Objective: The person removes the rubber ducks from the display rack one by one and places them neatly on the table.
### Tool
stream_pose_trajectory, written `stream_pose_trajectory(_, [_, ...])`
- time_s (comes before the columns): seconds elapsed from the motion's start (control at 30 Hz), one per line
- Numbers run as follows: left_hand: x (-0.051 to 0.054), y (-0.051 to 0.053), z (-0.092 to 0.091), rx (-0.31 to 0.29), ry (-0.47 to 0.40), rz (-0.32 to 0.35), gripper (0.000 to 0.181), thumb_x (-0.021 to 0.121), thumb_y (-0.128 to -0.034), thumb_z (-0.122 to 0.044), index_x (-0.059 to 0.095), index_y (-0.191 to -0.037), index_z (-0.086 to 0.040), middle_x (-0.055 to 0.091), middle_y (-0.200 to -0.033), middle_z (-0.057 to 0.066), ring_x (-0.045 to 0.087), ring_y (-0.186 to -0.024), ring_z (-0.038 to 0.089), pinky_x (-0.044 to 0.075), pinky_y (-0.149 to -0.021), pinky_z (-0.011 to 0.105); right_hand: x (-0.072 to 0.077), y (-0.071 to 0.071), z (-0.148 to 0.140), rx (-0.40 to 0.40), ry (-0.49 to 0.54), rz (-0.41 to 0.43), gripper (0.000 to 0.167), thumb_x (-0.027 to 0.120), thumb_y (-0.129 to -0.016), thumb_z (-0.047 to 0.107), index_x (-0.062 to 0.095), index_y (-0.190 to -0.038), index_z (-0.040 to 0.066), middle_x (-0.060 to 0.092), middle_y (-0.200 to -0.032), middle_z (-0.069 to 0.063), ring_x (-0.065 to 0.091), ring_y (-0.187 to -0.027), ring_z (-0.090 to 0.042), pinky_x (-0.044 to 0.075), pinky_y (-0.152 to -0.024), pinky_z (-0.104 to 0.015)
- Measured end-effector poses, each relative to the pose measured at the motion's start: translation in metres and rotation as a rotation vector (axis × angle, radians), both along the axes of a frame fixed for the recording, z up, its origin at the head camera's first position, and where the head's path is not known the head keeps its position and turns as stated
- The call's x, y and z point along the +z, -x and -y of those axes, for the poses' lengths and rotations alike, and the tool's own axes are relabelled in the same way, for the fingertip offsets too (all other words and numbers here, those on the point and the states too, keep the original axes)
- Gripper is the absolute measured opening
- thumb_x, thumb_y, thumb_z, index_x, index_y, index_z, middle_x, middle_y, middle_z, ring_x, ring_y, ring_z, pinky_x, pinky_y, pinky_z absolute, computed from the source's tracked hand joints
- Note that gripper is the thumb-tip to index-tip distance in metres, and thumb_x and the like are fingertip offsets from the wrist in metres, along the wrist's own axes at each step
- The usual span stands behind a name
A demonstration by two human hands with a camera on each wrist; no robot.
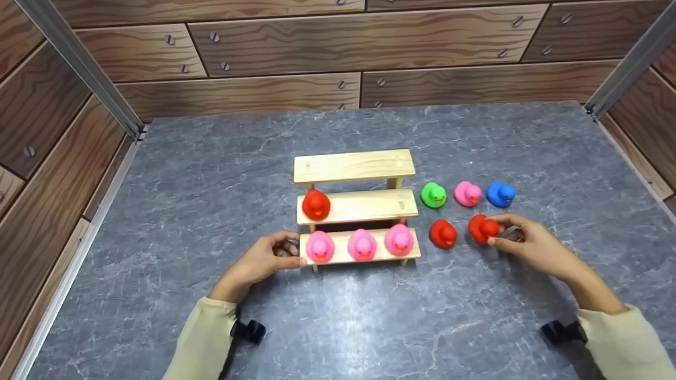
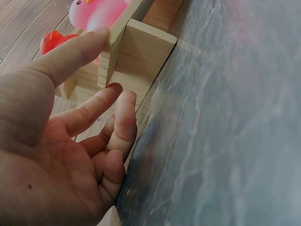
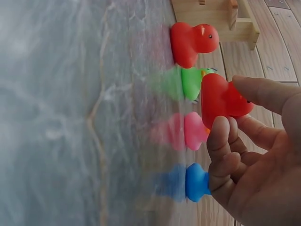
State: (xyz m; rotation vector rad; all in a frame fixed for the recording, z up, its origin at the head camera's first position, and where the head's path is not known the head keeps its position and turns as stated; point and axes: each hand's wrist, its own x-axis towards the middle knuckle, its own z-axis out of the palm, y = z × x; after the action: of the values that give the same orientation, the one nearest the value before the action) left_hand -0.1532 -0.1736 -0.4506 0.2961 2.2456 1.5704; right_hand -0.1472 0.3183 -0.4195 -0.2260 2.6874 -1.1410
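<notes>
My right hand (image 1: 525, 240) pinches a red rubber duck (image 1: 481, 229) between thumb and fingers. In the right wrist view this red duck (image 3: 217, 101) appears slightly off the tabletop. A second red duck (image 1: 442, 234) sits just left of it. My left hand (image 1: 272, 256) holds the left end of the lowest step of a three-step wooden stand (image 1: 355, 167), thumb on the edge and index finger against the board's end. Along that lowest step stand three pink ducks (image 1: 362, 245). Another red duck (image 1: 316, 205) rests at the left of the middle step.
Right of the stand, a green duck (image 1: 433, 195), a pink duck (image 1: 468, 193) and a blue duck (image 1: 500, 194) form a row on the grey marbled table (image 1: 211, 174). Wood-patterned panels (image 1: 285, 47) wall the back and sides, with metal posts (image 1: 100, 79) at the corners.
</notes>
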Motion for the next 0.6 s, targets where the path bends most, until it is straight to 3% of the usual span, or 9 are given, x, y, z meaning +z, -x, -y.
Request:
stream_pose_trajectory(0.3, [-0.0005,0.0000,0.0003,0.008,-0.007,0.003,0.055,0.076,-0.0800,-0.009,0.053,-0.125,0.011,0.062,-0.094,0.013,0.050,-0.073,0.011,0.042,-0.065,0.019,-0.0041,0.0028,0.0007,0.032,0.007,0.008,0.046,0.065,-0.091,0.015,0.051,-0.129,-0.007,0.059,-0.104,-0.019,0.058,-0.072,-0.002,0.048,-0.060,-0.022])
stream_pose_trajectory(0.6, [-0.0014,0.0001,0.0006,0.007,0.000,0.007,0.054,0.075,-0.0804,-0.010,0.053,-0.125,0.010,0.062,-0.094,0.013,0.050,-0.074,0.012,0.041,-0.066,0.019,-0.0083,0.0017,-0.0022,0.042,0.005,0.035,0.048,0.065,-0.091,0.015,0.049,-0.130,-0.008,0.060,-0.104,-0.019,0.056,-0.072,-0.005,0.048,-0.058,-0.022])
